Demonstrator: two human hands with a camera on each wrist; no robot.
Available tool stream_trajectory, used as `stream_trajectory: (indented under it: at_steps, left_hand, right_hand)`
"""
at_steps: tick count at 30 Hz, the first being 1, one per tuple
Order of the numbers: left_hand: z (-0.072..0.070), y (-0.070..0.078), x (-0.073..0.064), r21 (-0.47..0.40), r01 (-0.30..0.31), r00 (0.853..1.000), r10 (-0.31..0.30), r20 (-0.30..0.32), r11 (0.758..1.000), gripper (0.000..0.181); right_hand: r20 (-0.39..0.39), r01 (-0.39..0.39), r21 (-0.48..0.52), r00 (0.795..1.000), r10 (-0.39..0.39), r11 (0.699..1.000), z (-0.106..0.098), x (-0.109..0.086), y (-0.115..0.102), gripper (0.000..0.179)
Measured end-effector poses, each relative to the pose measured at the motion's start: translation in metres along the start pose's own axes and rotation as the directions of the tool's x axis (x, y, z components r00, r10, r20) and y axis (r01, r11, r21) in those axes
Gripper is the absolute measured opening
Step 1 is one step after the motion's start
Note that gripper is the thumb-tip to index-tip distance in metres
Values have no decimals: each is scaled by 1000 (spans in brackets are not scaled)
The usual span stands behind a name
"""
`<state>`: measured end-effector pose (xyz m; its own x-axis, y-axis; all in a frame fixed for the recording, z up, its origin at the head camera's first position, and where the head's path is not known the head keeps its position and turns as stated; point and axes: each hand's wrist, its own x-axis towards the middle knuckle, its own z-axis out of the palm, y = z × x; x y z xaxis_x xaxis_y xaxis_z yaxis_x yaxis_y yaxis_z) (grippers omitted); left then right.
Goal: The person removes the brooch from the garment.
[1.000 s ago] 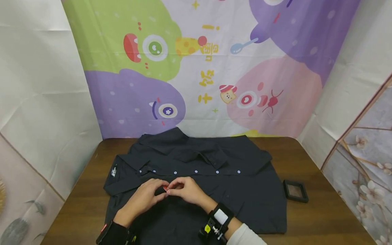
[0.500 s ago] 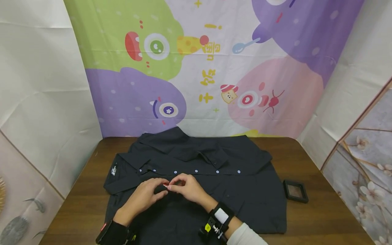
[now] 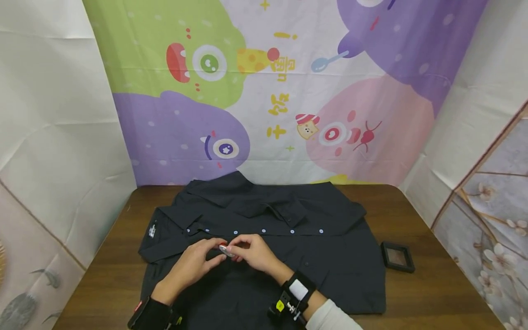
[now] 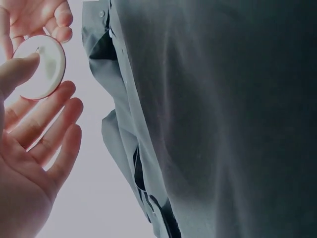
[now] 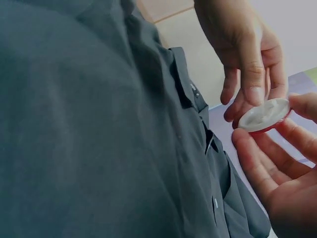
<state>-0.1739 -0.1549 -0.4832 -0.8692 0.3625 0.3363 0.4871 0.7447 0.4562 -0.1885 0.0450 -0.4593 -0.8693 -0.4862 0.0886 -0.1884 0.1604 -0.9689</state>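
Observation:
A round button badge [image 3: 224, 250] with a red rim and pale back is between both hands, above a dark shirt [image 3: 264, 275]. My left hand [image 3: 193, 266] pinches it, thumb on the pale back [image 4: 49, 74] in the left wrist view and fingers behind it. My right hand [image 3: 256, 254] grips the badge's edge by thumb and fingers; in the right wrist view the badge [image 5: 265, 116] is tilted, pale side up. Its red front is mostly hidden. The shirt lies spread out, with a row of light buttons [image 3: 264, 231] across it beyond the hands.
A small black square frame [image 3: 398, 257] lies on the wooden table [image 3: 437, 293], right of the shirt. Behind the table hangs a cartoon-printed cloth [image 3: 272, 91]. A white patch [image 3: 152, 230] shows at the shirt's left side.
The badge has turned between the fingers: its red side showed earlier, and now more of the pale back faces up. Both hands stay in nearly the same place over the shirt.

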Motion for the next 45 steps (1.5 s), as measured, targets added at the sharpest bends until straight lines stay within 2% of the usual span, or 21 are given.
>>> stream_trajectory:
  at_steps: [5, 12, 15, 21, 27, 33, 40, 45]
  left_hand:
    - [0, 1, 0, -30, 15, 1000, -15, 7, 999, 29]
    - [1, 3, 2, -32, 9, 1000, -9, -2, 999, 29]
    - [1, 2, 2, -49, 4, 1000, -5, -16, 999, 30]
    - [1, 1, 2, -101, 4, 998, -10, -57, 995, 34]
    - [1, 0, 1, -148, -20, 995, 5, -102, 989, 34]
    - [2, -1, -2, -169, -40, 993, 20, -119, 985, 35]
    - [4, -1, -1, -178, -102, 979, 67, -192, 979, 31]
    - [5, -2, 1, -181, -106, 976, 68, -208, 978, 33]
  right_hand:
    - [7, 41, -12, 999, -41, 999, 0, 0, 4, 18]
    - [-12, 56, 7, 998, -56, 998, 1, 9, 31, 19]
    - [-24, 58, 5, 998, -58, 998, 1, 10, 36, 20]
    - [-28, 80, 28, 996, -79, 996, 2, 11, 34, 21]
    - [-43, 81, 28, 996, -80, 996, 3, 9, 29, 21]
    - [-50, 78, 27, 996, -76, 997, 3, 8, 29, 21]
    - [-43, 81, 40, 996, -79, 996, 4, 8, 32, 21]
    - [-25, 104, 52, 994, -103, 993, 4, 9, 33, 22]
